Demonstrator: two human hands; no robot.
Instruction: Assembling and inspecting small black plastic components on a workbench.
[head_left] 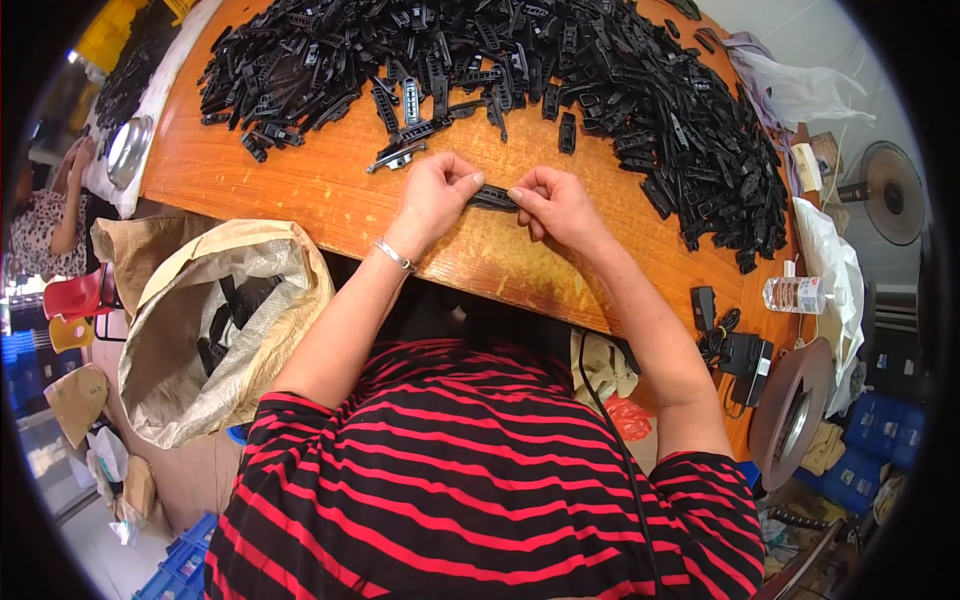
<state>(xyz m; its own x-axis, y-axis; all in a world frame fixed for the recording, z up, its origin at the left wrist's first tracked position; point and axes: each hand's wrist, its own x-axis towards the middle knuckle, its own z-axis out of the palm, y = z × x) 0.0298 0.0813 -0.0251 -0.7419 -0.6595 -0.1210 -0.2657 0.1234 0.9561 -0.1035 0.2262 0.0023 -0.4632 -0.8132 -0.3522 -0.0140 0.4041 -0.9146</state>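
Observation:
Between my two hands, just above the near part of the wooden table [330, 195], is a slim black plastic part [492, 197] with a ribbed middle. My left hand [436, 195] pinches its left end between thumb and fingers. The right end is pinched by my right hand [560, 205], whose fingers curl under and hide that end. Beyond my hands a large heap of similar black plastic parts [480, 60] spreads in an arc over the table. A few loose pieces [400, 155] lie at the heap's near edge, close to my left hand.
An open woven sack [310, 290] with black parts inside stands left of my lap. On the table's right are a black power adapter [742, 352], a cable and a clear plastic bottle [795, 295]. A fan [890, 192] stands beyond. Another person [50, 225] sits at far left.

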